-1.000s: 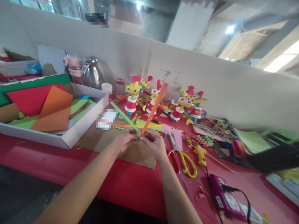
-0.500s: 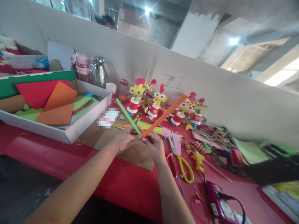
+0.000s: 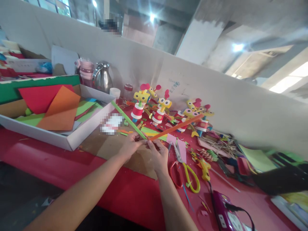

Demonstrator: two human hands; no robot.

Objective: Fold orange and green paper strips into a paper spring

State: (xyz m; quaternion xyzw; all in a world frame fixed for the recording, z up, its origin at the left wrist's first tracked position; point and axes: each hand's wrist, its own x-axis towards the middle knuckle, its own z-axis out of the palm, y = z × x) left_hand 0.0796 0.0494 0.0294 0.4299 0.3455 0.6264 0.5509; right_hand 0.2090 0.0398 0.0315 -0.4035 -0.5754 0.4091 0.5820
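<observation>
My left hand pinches the near end of a green paper strip that slants up to the left. My right hand pinches the near end of an orange paper strip that lies low toward the right. The two strips meet between my fingertips above a brown cardboard sheet on the red table. Both hands are closed on the joined ends.
A white box of coloured paper sheets sits at the left. Several paper-cup figures stand by the back wall, with a metal kettle. Scissors, a yellow glue gun and a purple power strip lie right.
The orange strip has swung down from nearly upright to almost level, pointing right. The green strip has tilted slightly left. Both hands stay pinched at the joint.
</observation>
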